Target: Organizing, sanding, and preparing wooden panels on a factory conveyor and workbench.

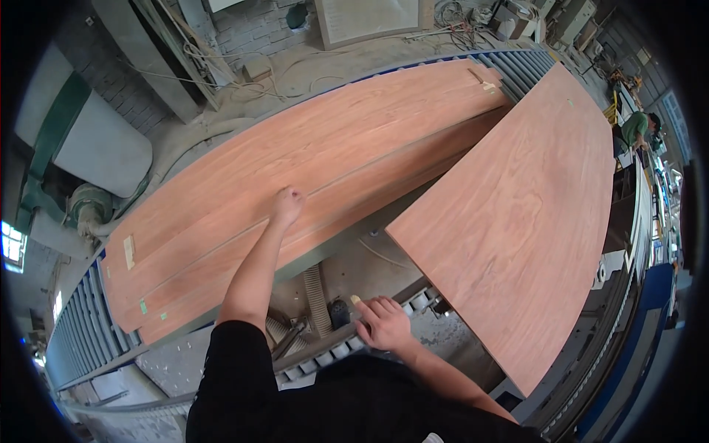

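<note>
My left hand is closed over the long reddish wood panel, near the seam between its two boards. Its fingers are curled under, and whatever they may hold is hidden. Lower down, my right hand hovers near the roller rail with its fingers apart. A yellowish covering or small piece shows at one fingertip; I cannot tell which. To the right lies a second broad wood panel, set at an angle, one corner overlapping the far end of the first stack.
Blue roller conveyors run under the panels. A ribbed hose lies in the gap between them. At the left stands a machine with a grey drum. Cables cover the floor behind. Another person works at the far right.
</note>
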`<state>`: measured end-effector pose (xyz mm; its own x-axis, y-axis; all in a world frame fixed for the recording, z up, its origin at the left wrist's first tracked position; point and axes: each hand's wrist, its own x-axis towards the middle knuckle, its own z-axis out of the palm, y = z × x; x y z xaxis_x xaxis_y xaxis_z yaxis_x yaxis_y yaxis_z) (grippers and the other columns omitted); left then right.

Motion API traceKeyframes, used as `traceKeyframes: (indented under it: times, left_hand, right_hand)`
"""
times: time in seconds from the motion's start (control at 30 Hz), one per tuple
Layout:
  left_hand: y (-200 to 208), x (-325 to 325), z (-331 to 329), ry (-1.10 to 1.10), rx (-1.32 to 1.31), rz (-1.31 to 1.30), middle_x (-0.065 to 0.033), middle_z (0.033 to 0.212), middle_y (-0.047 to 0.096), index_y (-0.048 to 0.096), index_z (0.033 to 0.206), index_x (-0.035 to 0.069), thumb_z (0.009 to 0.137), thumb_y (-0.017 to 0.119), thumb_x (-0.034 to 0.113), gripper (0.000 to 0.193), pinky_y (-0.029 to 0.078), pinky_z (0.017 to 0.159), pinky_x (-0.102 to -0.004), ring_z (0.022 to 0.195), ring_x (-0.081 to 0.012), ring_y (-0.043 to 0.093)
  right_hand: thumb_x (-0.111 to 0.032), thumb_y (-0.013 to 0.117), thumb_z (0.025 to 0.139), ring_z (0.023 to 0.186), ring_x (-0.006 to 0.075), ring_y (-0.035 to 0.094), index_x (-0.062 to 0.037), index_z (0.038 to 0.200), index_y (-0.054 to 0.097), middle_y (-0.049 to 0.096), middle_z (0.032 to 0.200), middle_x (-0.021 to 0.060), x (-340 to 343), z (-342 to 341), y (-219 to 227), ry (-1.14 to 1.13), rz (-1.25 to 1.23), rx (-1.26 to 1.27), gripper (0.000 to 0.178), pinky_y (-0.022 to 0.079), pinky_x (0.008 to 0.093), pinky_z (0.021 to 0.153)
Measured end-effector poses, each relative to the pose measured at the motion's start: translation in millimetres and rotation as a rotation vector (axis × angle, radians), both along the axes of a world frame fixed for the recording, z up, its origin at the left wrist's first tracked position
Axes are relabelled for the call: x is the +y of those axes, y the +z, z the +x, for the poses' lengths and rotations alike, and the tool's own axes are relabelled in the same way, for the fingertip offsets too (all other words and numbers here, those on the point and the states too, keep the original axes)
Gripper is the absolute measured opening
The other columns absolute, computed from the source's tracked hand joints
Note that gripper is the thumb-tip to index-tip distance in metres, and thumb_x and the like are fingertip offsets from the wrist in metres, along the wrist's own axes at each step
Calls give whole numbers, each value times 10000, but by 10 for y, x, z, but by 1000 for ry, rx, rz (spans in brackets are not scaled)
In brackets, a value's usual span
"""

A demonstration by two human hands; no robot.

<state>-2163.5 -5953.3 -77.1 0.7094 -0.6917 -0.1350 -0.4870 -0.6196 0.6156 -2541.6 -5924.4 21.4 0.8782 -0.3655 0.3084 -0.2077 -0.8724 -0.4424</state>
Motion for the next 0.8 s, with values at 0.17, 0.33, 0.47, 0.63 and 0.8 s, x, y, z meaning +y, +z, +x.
traceKeyframes:
  times: [0.17,0.33,0.47,0.63,0.8]
  left_hand:
    - [-59,-747,397,-114,-440,179,-131,1278,520,597,1128,101,859,527,137,280,433,964,-444,1211,-318,476]
    - [-274,-860,795,-146,-647,209,-102,1371,464,477,1331,155,897,530,211,440,390,1020,-430,1279,-275,426]
    - [-143,-880,861,-127,-503,320,-89,1343,499,474,1332,159,869,608,279,497,381,1027,-419,1258,-260,455]
    - [-104,-739,885,-149,-429,386,-94,1276,546,494,1307,152,837,661,270,513,405,1002,-428,1215,-275,494]
    - [-65,-352,848,-142,-439,402,-115,1259,546,514,1273,134,822,679,232,490,437,966,-438,1199,-292,502]
  right_hand:
    - [-250,663,744,845,241,612,-77,1150,614,634,923,59,-63,25,72,-65,42,122,444,490,343,789]
    - [-245,668,727,825,207,608,-79,1125,625,640,941,36,-64,84,30,-47,93,124,433,483,322,758]
    - [-244,645,723,807,197,600,-80,1182,603,630,926,31,-65,33,11,-32,105,160,489,470,313,732]
    - [-235,629,725,750,212,559,-59,1148,605,574,824,43,-61,14,13,-36,104,74,458,456,325,706]
    - [-245,610,726,743,215,553,-51,1143,606,543,780,41,-57,-10,4,-23,97,77,460,451,329,703]
